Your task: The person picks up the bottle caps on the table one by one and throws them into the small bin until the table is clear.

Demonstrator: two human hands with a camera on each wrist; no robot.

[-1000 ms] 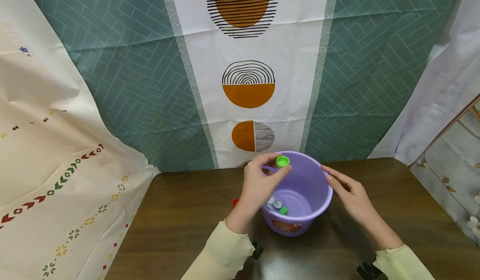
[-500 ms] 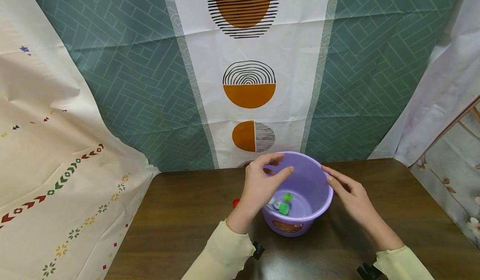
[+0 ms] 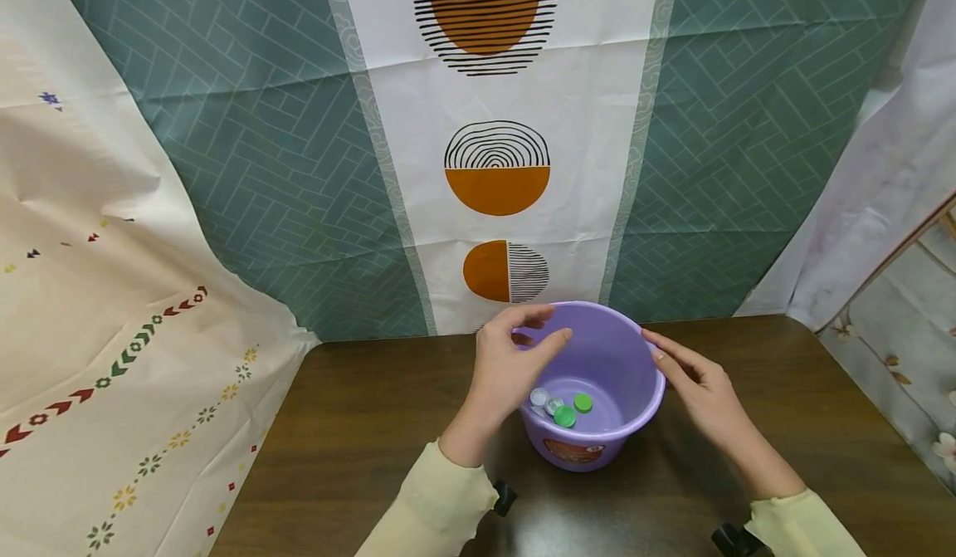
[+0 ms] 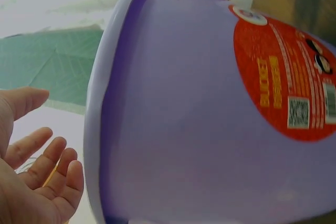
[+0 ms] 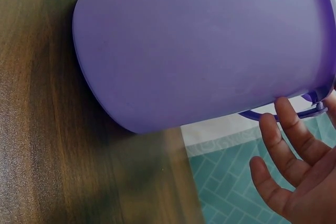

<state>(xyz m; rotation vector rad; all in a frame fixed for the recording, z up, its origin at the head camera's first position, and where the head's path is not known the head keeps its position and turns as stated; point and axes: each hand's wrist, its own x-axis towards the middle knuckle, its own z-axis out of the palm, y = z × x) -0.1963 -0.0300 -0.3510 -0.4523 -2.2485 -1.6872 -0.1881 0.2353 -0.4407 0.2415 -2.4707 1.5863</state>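
Observation:
A purple bucket [image 3: 616,366] with a red label stands upright on the brown table. Inside, on its bottom, lie a light green bottle cap [image 3: 582,403], a darker green cap [image 3: 565,417] and some clear or white caps [image 3: 553,406]. My left hand [image 3: 509,364] hovers over the bucket's left rim with thumb and fingers apart and holds nothing. In the left wrist view its fingers [image 4: 44,163] are loosely bent beside the rim. My right hand [image 3: 702,393] grips the right rim with thumb and forefinger; its other fingers [image 5: 286,145] touch the outer wall near the handle.
The dark wooden table [image 3: 358,457] extends on both sides of the bucket. A green and white patterned cloth [image 3: 493,92] hangs right behind the table's back edge. A cream cloth [image 3: 134,333] hangs at the left, and pale fabric [image 3: 859,167] at the right.
My left hand let go of the light green cap, which dropped into the bucket and settled beside the darker one. That hand then drew slightly left, covering a red thing on the table. My right hand stayed put.

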